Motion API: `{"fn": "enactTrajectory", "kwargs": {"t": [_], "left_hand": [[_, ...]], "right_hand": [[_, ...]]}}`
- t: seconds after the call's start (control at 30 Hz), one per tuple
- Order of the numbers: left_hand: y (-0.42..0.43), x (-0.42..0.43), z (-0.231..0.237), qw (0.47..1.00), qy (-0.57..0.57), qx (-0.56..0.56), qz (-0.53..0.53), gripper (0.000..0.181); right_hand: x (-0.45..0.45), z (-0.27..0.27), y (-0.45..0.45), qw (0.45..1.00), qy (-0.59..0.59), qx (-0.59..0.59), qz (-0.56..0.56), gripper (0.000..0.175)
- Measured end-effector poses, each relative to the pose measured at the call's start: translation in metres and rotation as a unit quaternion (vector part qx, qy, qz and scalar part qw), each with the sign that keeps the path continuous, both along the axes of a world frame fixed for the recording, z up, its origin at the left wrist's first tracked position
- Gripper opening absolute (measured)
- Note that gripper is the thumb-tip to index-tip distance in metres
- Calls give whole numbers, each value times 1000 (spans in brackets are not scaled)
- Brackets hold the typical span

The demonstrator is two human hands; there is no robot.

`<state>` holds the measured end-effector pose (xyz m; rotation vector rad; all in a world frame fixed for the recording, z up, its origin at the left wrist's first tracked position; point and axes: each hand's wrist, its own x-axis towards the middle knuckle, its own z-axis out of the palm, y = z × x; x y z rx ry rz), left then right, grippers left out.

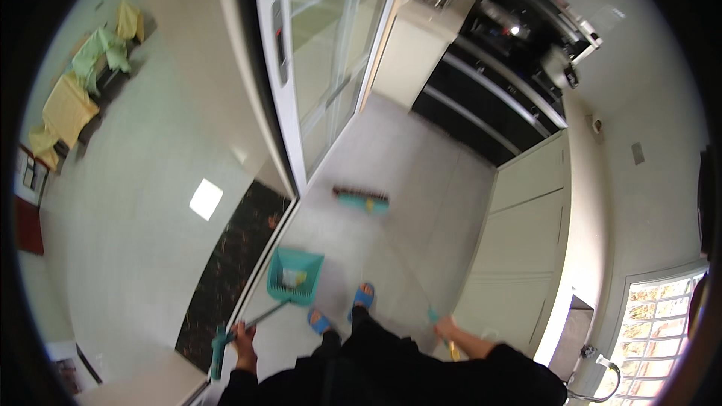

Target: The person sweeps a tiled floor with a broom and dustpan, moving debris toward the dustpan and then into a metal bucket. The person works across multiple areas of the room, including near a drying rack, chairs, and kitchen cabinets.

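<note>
My left hand [245, 344] grips the long handle of a teal dustpan [310, 279], near the handle's teal top end. The pan rests on the grey tiled floor by the sliding-door track, with some pale and yellowish litter [294, 277] inside it. In my right hand [445, 328] is the handle of a broom, held near its teal and yellow end. The thin shaft runs away from me to a teal broom head [362, 202] with dark bristles. That head is slightly blurred and lies on the floor beyond the dustpan, apart from it.
A glass sliding door [333, 56] with a white frame stands ahead. Its track borders a dark marble threshold strip [237, 259]. Pale cabinets [519, 237] line the right side, up to a black stove unit [479, 98]. My feet in blue slippers [319, 322] are close to the dustpan.
</note>
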<state>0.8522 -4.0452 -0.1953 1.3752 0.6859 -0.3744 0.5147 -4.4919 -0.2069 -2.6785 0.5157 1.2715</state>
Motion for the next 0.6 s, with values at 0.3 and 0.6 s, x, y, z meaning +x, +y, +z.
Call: {"fn": "enactTrajectory", "kwargs": {"t": [0.3, 0.6], "left_hand": [[16, -3, 30, 998, 7, 45, -52, 22], [56, -26, 36, 997, 15, 71, -41, 22]], "right_hand": [[254, -16, -56, 823, -88, 206, -523, 38], [28, 3, 86, 941, 162, 112, -273, 11]]}}
